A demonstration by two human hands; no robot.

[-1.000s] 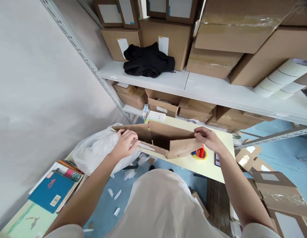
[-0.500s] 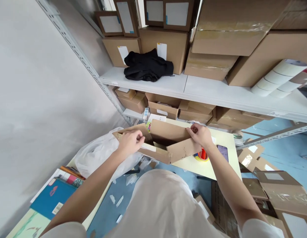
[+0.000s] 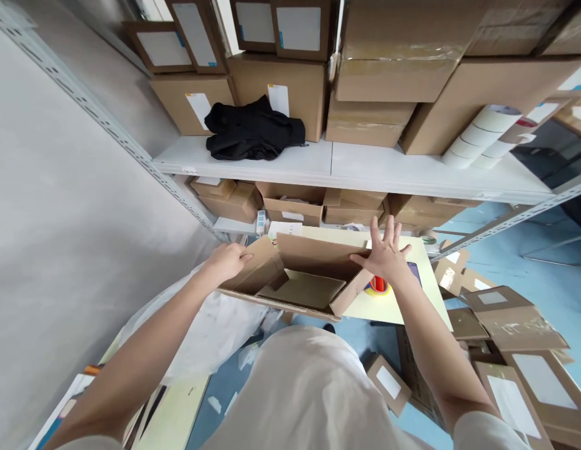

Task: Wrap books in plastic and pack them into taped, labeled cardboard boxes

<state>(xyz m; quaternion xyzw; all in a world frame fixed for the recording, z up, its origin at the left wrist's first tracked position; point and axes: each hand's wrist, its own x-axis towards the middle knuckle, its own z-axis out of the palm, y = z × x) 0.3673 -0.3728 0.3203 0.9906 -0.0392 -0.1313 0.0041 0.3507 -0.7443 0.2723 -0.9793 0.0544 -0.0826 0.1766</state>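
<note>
In the head view, the left hand (image 3: 227, 261) pinches the left wall of the open carton (image 3: 321, 253) at the table's (image 3: 384, 309) near edge; the right hand (image 3: 387, 253) spreads at the other end; this uneven hold could let it tip.

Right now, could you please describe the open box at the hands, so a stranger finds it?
In front of the white shelf stands a pale yellow table. By its near edge is the open brown box, between the left hand and right hand; unlike the shelved boxes, it is held.
</note>
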